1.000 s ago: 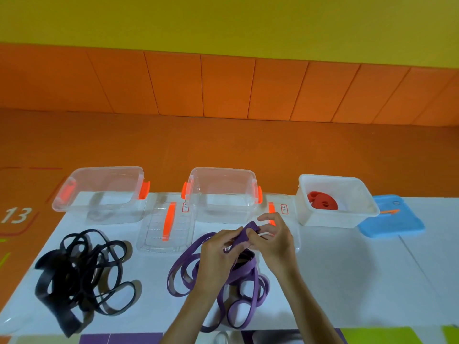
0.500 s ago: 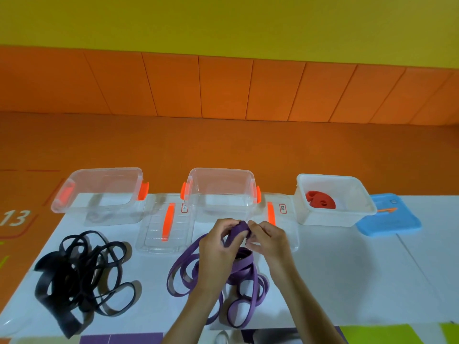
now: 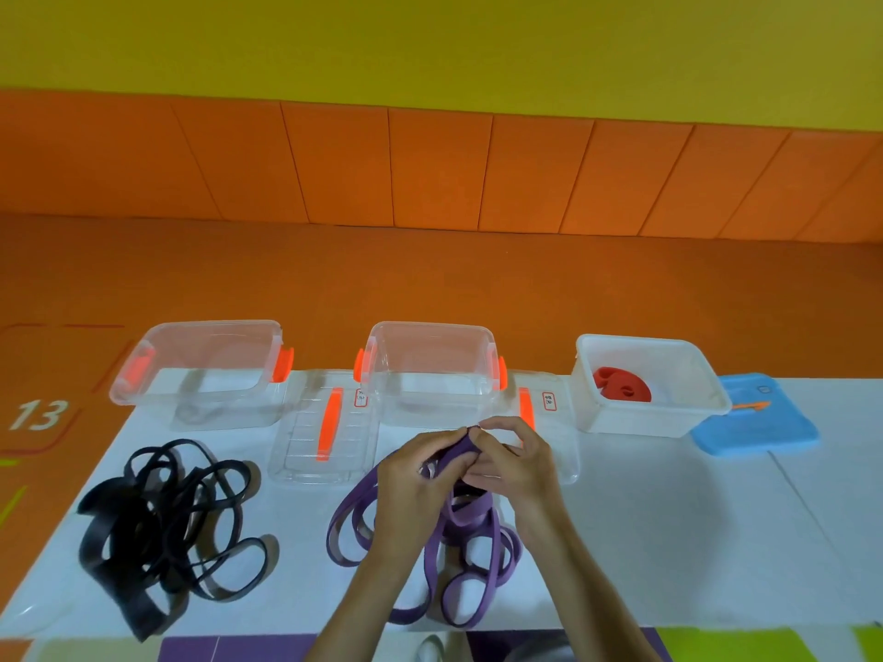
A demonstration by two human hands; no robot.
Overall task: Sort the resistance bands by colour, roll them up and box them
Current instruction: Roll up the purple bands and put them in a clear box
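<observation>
A tangle of purple resistance bands lies at the table's front centre. My left hand and my right hand meet above it, both pinching one end of a purple band between fingers and thumbs. A heap of black bands lies at the front left. Behind stand a clear box with nothing in it at the left, a second bare clear box in the middle, and a white box holding rolled red bands at the right.
Two clear lids with orange handles lie flat: one lid between the clear boxes, another lid partly behind my right hand. A blue lid lies right of the white box. The white table ends near my body.
Both hands shifted slightly left and toward me while keeping hold of the purple band's end; my fingers have worked closer together on it.
</observation>
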